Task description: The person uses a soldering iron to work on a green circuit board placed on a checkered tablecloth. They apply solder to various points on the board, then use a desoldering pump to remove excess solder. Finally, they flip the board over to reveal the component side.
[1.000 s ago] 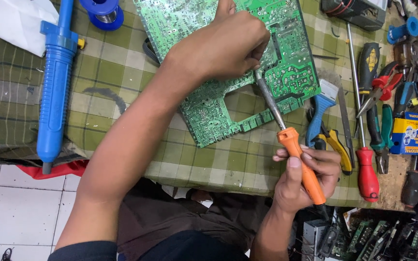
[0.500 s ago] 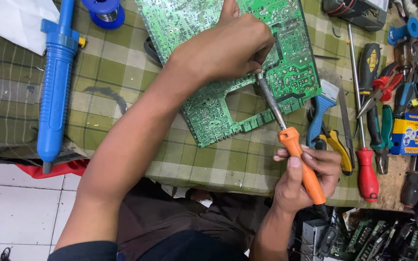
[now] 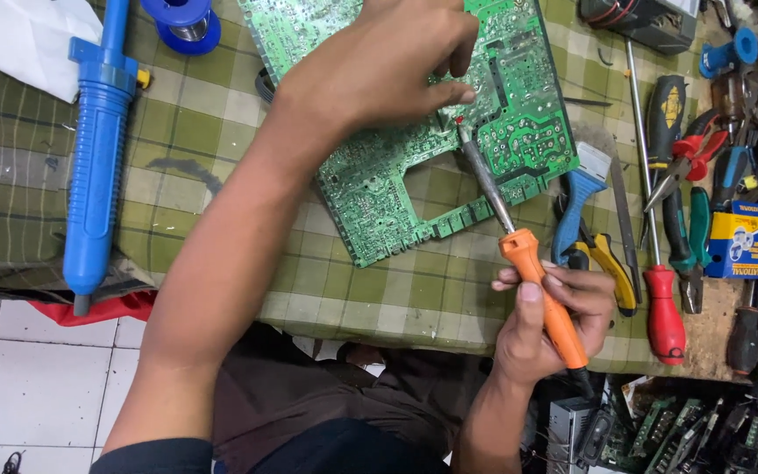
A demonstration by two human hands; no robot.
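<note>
we see a soldering iron [image 3: 532, 285] with a matt orange plastic handle and dull grey metal shaft, a glossy green circuit board [image 3: 414, 167] dotted with shiny solder, a woven checked cloth [image 3: 221, 123], and a smooth blue plastic desoldering pump [image 3: 94, 158].

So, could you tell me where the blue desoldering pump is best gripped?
Grip the desoldering pump around its straight middle barrel, coming from above. It lies flat on the checked cloth, lengthwise toward the table edge, clear on both sides; the plunger end is too thin.
</note>
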